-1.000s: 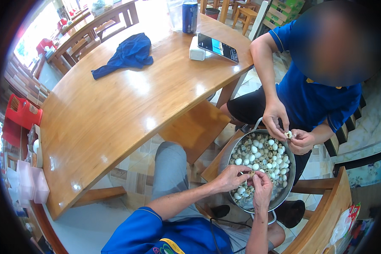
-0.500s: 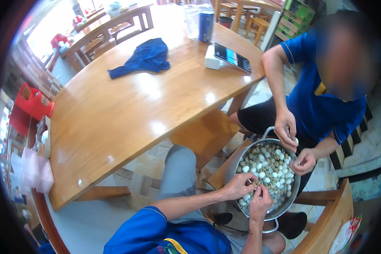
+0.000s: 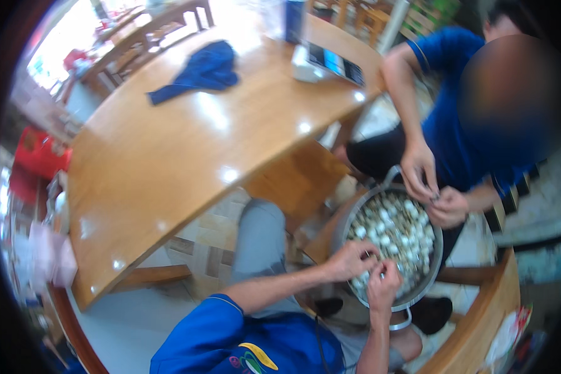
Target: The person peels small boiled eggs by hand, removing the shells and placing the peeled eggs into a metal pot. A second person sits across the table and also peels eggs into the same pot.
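Hovering over the near side of the metal pot (image 3: 441, 252), both hands up close together! L hand (image 3: 350, 262): fingers curled, thumb and fingertips drawn nearly together, tiny gap at most. R hand (image 3: 384, 283) just beside it, fingers bent in, tips pinched up toward the L ones. Anything btw them? Too blurred, can't tell. Below, the small eggs (image 3: 411, 234) fill the pot, white ones mixed w/ mottled brownish-grey bits. Opp. side: co-worker's hands (image 3: 449, 209) meet at the far R rim, fingertips tog., sthg. small there, too fuzzy to ID. Pot's between the two ppl, beside the wooden table (image 3: 149, 156). Up top: crumpled blue cloth (image 3: 209, 67), phone (image 3: 335, 63) leaning on a white box (image 3: 304, 70), blue can (image 3: 294, 23) right behind. Red holder (image 3: 40, 153) at the table's L end; wooden chair (image 3: 483, 311) lower R.
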The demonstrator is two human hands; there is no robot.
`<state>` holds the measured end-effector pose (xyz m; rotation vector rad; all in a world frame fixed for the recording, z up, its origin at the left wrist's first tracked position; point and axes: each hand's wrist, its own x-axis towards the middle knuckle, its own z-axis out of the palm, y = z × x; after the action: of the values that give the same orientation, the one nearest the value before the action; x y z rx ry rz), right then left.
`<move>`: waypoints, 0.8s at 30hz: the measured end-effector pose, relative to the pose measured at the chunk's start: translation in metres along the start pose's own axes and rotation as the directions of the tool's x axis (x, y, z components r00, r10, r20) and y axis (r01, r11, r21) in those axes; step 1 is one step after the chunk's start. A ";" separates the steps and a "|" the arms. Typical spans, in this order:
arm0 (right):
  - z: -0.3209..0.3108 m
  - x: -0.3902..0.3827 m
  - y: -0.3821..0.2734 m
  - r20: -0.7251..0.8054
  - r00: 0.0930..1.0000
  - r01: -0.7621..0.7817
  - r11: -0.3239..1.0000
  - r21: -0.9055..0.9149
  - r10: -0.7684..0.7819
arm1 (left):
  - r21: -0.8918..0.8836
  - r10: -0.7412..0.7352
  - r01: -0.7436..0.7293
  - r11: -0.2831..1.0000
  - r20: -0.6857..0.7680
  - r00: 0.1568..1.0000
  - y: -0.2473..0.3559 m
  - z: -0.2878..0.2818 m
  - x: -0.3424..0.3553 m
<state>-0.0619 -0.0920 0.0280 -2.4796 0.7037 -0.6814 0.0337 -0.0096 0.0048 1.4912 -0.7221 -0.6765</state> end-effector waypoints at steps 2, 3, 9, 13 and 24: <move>-0.001 -0.001 -0.002 0.037 0.999 -0.035 0.997 0.073 0.032 | -0.077 -0.054 0.053 0.996 -0.011 0.998 -0.001 -0.001 0.000; -0.002 -0.002 -0.003 0.040 0.998 -0.054 0.993 0.106 0.050 | -0.122 -0.084 0.082 0.989 -0.007 0.996 -0.001 -0.001 -0.001; -0.009 -0.002 0.002 0.014 0.986 -0.162 0.942 0.294 0.165 | -0.370 -0.223 0.291 0.883 0.215 0.951 0.004 -0.009 0.001; -0.007 -0.001 0.008 -0.014 0.979 -0.191 0.942 0.276 0.202 | -0.516 -0.248 0.384 0.766 0.314 0.916 0.009 -0.014 0.002; -0.015 -0.002 0.004 -0.010 0.985 0.174 0.982 0.079 -0.173 | -0.381 -0.253 0.334 0.862 0.248 0.935 0.006 -0.010 0.003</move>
<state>-0.0730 -0.0980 0.0366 -2.4860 0.4549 -0.7608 0.0433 -0.0055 0.0116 1.1532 -0.4498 -1.1471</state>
